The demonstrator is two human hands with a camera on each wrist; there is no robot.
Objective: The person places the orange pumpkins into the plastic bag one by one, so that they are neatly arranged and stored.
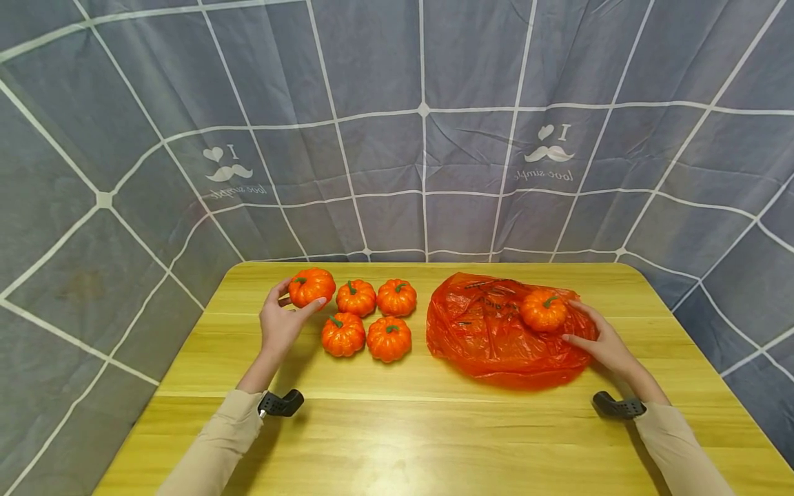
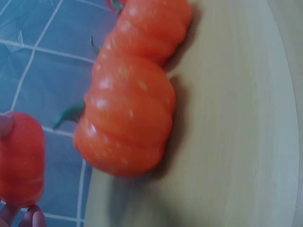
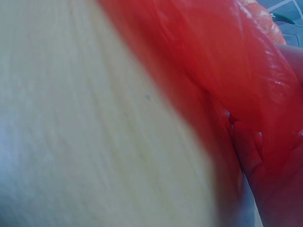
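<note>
Sleeves [image 1: 214,437]: two, beige, each with one black wrist device [image 1: 281,403] at the cuff.
Left hand [image 1: 281,322]: fingers parted to the width of one held pumpkin [image 1: 312,287] and curled round it, left of the group.
Loose pumpkins [image 1: 389,339]: four, orange with green stems, on the surface [image 1: 397,441] in two rows of two, between the hands.
Red bag [image 1: 484,344]: one, thin plastic, spread flat right of the four.
Bag-top pumpkin [image 1: 544,311]: one, resting on the bag's right part; six pumpkins altogether.
Right hand [image 1: 598,337]: fingers and thumb apart at the bag's right end; the wrist view is blurred, so I cannot tell whether they grip the film.
Backdrop [image 1: 384,158]: one grey cloth, two moustache prints.
</note>
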